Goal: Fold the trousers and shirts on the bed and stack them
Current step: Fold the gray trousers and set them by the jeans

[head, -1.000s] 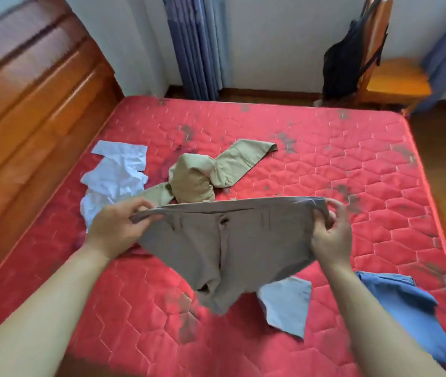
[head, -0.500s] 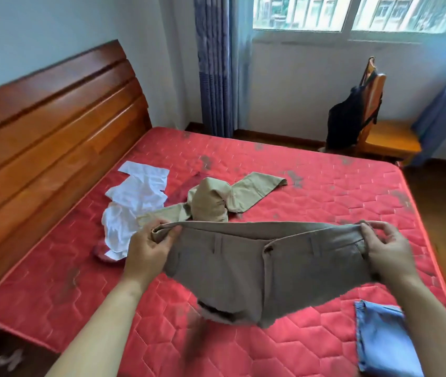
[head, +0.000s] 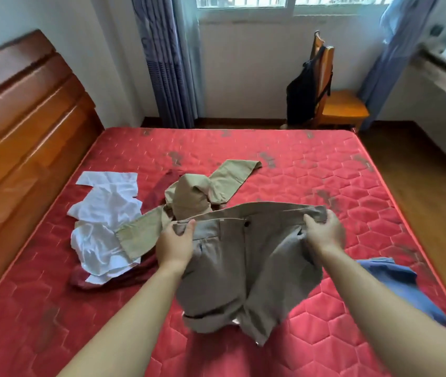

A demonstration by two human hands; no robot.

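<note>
Head view: grey trousers (head: 251, 268) in left hand (head: 175, 244), right hand (head: 323, 234), above bed (head: 325, 180).

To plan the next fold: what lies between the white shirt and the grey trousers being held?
In the head view, a leg of the khaki trousers lies there, overlapping the white shirt's edge.

Bare forearms (head: 137, 308), bare left hand (head: 175, 244), right hand (head: 325, 236)

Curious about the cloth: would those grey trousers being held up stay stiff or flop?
Probably floppy: the trousers sag and crumple below the waistband. Likely light: the left hand and right hand hold only its ends.
</note>
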